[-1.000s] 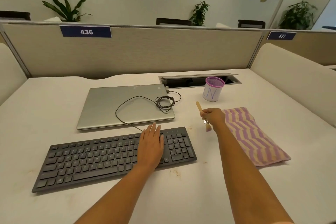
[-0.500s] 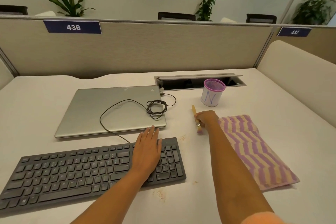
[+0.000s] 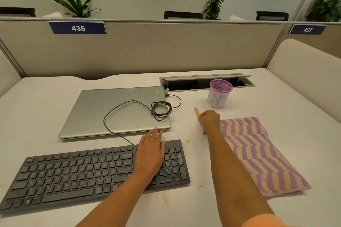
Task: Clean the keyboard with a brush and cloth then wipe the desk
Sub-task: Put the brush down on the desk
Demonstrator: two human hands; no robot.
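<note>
The right hand (image 3: 210,120) gripped the brush (image 3: 197,112) just left of the cloth (image 3: 258,153), bristles probably down (mostly hidden). The left hand (image 3: 151,151) lay flat on the keyboard (image 3: 73,171), right end. Steady, row-by-row sweeping would have suited.

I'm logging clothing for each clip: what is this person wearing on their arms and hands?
The left forearm and right forearm are bare. An orange sleeve shows higher up the right arm, at the frame's bottom edge. No watch, bracelet or glove shows on the left hand or right hand.
</note>
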